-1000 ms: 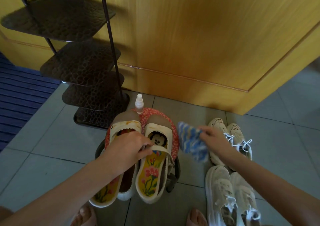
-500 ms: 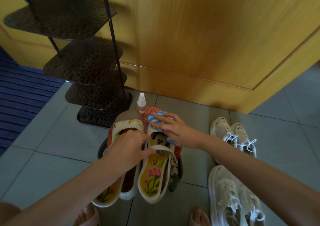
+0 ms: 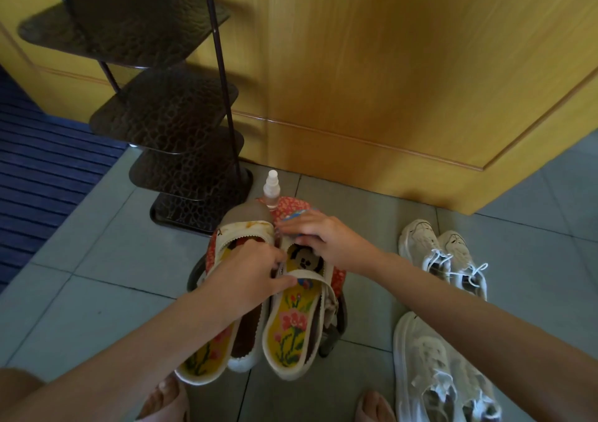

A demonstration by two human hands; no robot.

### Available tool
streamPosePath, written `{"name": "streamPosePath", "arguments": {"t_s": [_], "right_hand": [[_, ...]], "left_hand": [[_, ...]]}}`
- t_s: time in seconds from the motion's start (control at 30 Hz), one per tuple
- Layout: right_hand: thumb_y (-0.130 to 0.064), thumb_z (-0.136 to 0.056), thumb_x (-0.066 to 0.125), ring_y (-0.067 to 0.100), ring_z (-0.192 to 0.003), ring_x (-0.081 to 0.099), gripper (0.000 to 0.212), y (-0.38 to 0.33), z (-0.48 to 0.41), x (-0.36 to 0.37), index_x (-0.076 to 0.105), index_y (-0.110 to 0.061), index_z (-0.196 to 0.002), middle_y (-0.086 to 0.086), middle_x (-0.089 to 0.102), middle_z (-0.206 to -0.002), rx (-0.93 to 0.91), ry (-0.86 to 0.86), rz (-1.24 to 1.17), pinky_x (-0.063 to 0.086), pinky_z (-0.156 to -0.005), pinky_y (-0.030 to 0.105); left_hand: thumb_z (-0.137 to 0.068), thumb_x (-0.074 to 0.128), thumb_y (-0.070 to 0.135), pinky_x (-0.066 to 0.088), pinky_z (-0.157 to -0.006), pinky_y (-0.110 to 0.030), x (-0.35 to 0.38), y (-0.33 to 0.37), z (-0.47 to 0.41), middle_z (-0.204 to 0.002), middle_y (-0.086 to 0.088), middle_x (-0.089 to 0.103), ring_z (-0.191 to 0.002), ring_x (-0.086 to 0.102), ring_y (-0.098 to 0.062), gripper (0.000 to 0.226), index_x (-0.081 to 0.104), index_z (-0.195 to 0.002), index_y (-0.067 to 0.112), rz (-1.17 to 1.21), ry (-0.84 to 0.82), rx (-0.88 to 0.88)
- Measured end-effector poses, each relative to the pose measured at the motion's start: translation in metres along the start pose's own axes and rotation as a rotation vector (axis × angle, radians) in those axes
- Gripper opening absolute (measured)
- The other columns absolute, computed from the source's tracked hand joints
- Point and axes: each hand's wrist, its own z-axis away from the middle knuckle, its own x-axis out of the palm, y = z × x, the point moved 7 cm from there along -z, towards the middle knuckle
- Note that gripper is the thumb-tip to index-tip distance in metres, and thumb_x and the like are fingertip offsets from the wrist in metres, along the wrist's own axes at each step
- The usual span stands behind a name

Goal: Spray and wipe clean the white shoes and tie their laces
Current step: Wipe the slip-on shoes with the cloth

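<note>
While the left hand (image 3: 249, 276) grips the strap of the right-hand cream shoe (image 3: 291, 324), thumb lying along the strap and fingers curled at the shoe's inner edge, the right hand (image 3: 320, 237) reaches in from the right and holds a blue-and-white cloth (image 3: 296, 216) down on that shoe's toe, its fingers bent over the cloth so that only a corner of it shows at the far side. This shoe has a yellow flowered insole and a cartoon face printed near the toe. It lies side by side with the left-hand cream shoe (image 3: 246, 221), and both rest on a low stool with a red patterned cushion (image 3: 338, 276), toes pointing far and heels hanging over the near edge. A small clear spray bottle (image 3: 271, 190) stands upright at the far edge of the cushion, just beyond the toes. To the right, on the grey tiled floor (image 3: 97, 259), lie two pairs of white sneakers: a far pair (image 3: 443, 253) with loose laces, and a near pair (image 3: 433, 373) just beside the right forearm. A dark metal shelf rack (image 3: 161, 114) stands at the far left against a yellow wooden door (image 3: 388, 81), and a blue mat (image 3: 42, 169) lies further left.
</note>
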Motion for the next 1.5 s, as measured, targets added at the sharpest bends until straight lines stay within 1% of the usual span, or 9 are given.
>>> {"name": "streamPosePath", "arguments": {"t_s": [0.1,0.3,0.6,0.77,0.9,1.03,1.17,1.27,1.5], "right_hand": [[-0.004,-0.092,0.054,0.004,-0.126,0.044,0.036,-0.001,-0.006,-0.004,0.059,-0.013,-0.127,-0.002,0.056,-0.133,0.041,0.014,-0.074,0.029,-0.103,0.007],[-0.009,-0.094,0.053,0.015,-0.130,0.043,0.029,0.012,0.006,-0.006,0.063,-0.013,-0.120,0.000,0.052,-0.137,-0.029,0.010,0.117,0.032,-0.107,0.031],[-0.003,-0.090,0.057,0.016,-0.105,0.058,0.025,0.011,0.011,-0.038,0.069,-0.010,-0.111,0.006,0.065,-0.113,0.030,0.148,0.007,0.042,-0.090,0.016],[0.016,-0.080,0.052,0.023,-0.119,0.051,0.042,-0.016,-0.015,0.008,0.067,-0.005,-0.113,0.011,0.061,-0.123,-0.164,-0.130,0.204,0.032,-0.103,0.025],[0.008,-0.082,0.058,0.028,-0.113,0.053,0.033,0.000,-0.007,-0.003,0.067,-0.007,-0.111,0.011,0.063,-0.118,-0.223,-0.173,0.355,0.037,-0.098,0.038],[0.008,-0.080,0.063,0.032,-0.104,0.056,0.034,0.016,0.010,-0.017,0.067,-0.008,-0.110,0.012,0.064,-0.114,-0.185,-0.100,0.384,0.046,-0.087,0.044],[0.014,-0.081,0.059,0.031,-0.106,0.055,0.039,0.018,0.015,-0.025,0.068,-0.007,-0.112,0.012,0.064,-0.117,-0.120,0.005,0.298,0.044,-0.090,0.041],[0.013,-0.083,0.055,0.028,-0.112,0.053,0.042,0.009,0.009,-0.009,0.067,-0.013,-0.114,0.008,0.063,-0.120,-0.174,-0.086,0.342,0.042,-0.094,0.042],[0.013,-0.085,0.052,0.033,-0.112,0.055,0.042,0.027,0.029,-0.036,0.066,-0.010,-0.117,0.014,0.062,-0.123,-0.138,0.010,0.348,0.042,-0.092,0.043]], "left_hand": [[-0.081,0.063,0.047,0.051,-0.076,-0.039,0.000,0.001,-0.001,-0.087,-0.006,0.069,-0.083,0.064,-0.017,0.040,0.069,-0.092,0.009,-0.014,-0.003,0.000],[-0.080,0.064,0.046,0.051,-0.079,-0.038,0.000,0.000,0.000,-0.092,-0.007,0.070,-0.085,0.064,-0.017,0.040,0.068,-0.095,0.010,0.017,-0.014,-0.004],[-0.080,0.064,0.048,0.052,-0.073,-0.039,-0.001,-0.003,0.003,-0.083,-0.001,0.069,-0.078,0.063,-0.013,0.035,0.069,-0.089,0.014,0.066,-0.009,0.013],[-0.083,0.062,0.045,0.049,-0.070,-0.040,0.000,0.000,0.001,-0.073,-0.004,0.066,-0.070,0.060,-0.015,0.035,0.066,-0.078,0.010,0.000,-0.022,0.021],[-0.086,0.058,0.046,0.050,-0.069,-0.037,0.004,0.001,0.001,-0.076,-0.004,0.069,-0.069,0.062,-0.014,0.036,0.070,-0.085,0.012,0.009,-0.056,0.022],[-0.092,0.050,0.042,0.048,-0.066,-0.038,0.008,0.004,0.003,-0.069,-0.007,0.064,-0.064,0.058,-0.017,0.040,0.065,-0.072,0.011,-0.062,-0.070,0.041],[-0.089,0.054,0.038,0.052,-0.070,-0.034,0.002,0.010,0.005,-0.078,0.001,0.070,-0.073,0.064,-0.011,0.024,0.070,-0.095,0.022,0.019,0.001,0.058],[-0.086,0.059,0.038,0.047,-0.067,-0.027,-0.008,0.019,0.002,-0.074,0.005,0.068,-0.073,0.062,-0.009,0.016,0.068,-0.093,0.026,0.040,0.048,0.073],[-0.081,0.060,0.033,0.054,-0.067,-0.038,0.004,0.025,-0.009,-0.072,0.003,0.066,-0.071,0.062,-0.014,0.014,0.066,-0.078,0.021,-0.039,0.004,0.061]]}}
